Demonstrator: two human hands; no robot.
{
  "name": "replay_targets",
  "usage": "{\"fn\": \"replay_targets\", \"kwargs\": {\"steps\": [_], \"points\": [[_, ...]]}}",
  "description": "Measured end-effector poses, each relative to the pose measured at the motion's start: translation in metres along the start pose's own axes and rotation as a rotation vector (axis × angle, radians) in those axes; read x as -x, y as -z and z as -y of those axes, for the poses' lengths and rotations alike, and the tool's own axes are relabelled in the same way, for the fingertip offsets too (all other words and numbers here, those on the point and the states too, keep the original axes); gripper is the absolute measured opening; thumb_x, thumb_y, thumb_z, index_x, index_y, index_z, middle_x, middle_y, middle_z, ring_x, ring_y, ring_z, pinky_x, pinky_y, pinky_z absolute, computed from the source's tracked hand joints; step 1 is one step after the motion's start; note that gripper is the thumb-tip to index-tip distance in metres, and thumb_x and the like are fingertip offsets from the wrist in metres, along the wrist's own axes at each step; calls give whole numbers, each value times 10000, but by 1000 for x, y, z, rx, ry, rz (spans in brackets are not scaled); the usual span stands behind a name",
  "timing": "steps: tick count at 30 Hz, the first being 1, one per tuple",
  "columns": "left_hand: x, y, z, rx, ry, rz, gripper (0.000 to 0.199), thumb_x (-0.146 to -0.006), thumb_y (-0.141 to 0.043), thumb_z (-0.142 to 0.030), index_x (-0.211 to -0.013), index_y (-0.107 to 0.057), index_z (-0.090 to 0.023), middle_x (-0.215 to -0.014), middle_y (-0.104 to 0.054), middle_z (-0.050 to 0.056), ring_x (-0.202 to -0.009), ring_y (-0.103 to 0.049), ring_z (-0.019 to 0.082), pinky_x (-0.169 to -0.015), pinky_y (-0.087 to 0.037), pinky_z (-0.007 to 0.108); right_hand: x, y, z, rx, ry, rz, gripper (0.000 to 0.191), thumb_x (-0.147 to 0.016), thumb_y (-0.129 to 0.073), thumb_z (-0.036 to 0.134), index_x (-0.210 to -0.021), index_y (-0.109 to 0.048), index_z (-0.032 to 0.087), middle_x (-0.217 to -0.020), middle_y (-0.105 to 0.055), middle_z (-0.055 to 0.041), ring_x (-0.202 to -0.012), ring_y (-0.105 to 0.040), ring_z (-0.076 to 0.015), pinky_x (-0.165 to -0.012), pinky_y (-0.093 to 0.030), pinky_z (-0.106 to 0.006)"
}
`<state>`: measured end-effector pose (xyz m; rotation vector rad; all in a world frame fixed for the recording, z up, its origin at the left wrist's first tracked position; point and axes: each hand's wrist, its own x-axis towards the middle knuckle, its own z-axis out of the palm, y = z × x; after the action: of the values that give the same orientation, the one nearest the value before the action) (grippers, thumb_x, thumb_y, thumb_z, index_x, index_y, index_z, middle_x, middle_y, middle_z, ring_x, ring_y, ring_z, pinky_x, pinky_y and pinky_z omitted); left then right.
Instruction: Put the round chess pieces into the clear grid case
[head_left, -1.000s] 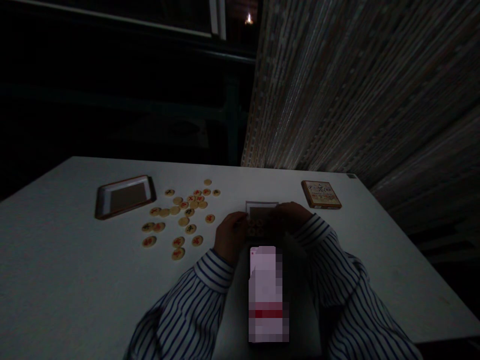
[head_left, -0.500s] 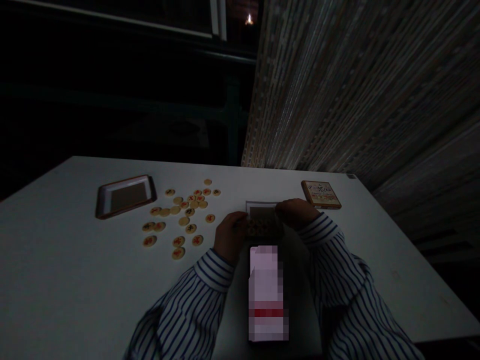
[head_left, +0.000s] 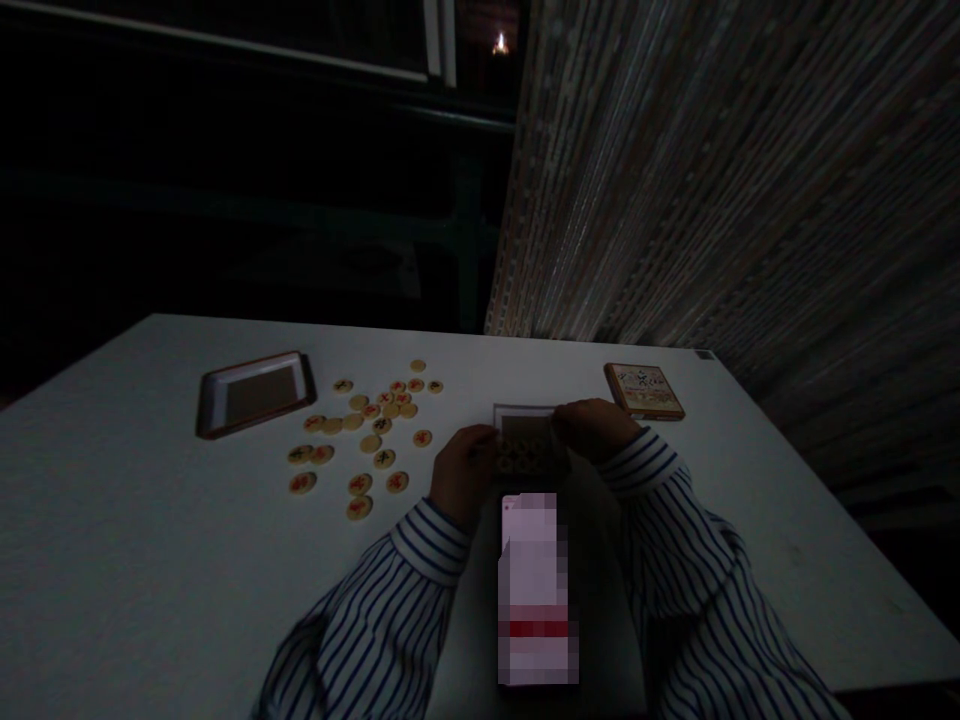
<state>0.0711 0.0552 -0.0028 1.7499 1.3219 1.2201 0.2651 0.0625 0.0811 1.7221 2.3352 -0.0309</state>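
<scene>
My left hand (head_left: 463,472) grips the left side of a small tray (head_left: 525,428) with a pale rim. At its right side is my right hand (head_left: 592,428), its fingers closed on the edge. Several round pieces sit in the near part of the tray, dim in the shadow. Just below the tray lies a lit phone (head_left: 534,590), its screen pixelated. Left of my left hand, many loose round wooden pieces (head_left: 384,459) are spread on the white table (head_left: 187,560), some with red or black characters, some blank side up.
A rectangular tray (head_left: 255,395) with a brown rim lies at the table's far left. A flat box (head_left: 645,390) with a printed lid is at the far right. A bead curtain (head_left: 637,180) hangs behind the table.
The view has shifted very slightly. Both hands stay on the small tray, and the loose pieces lie as before.
</scene>
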Motion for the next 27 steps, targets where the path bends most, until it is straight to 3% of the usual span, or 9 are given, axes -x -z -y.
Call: {"fn": "replay_targets", "kwargs": {"steps": [20, 27], "points": [[1, 0, -4, 27, 3, 1, 172, -715, -542, -265, -838, -622, -176, -836, -652, 51, -757, -607, 160, -696, -505, 307, -1, 1, 3, 3, -7, 24, 274, -818, -364, 276, -930, -599, 190, -908, -643, -86, -825, -591, -192, -654, -398, -269], [2, 0, -4, 29, -29, 0, 154, -716, -539, -249, -824, -624, -181, -814, -654, 41, -740, -605, 152, -690, -505, 298, -1, -1, 2, -27, 54, 13, 245, -800, -384, 254, -912, -594, 196, -900, -649, -69, -822, -593, -185, -668, -393, -273]]}}
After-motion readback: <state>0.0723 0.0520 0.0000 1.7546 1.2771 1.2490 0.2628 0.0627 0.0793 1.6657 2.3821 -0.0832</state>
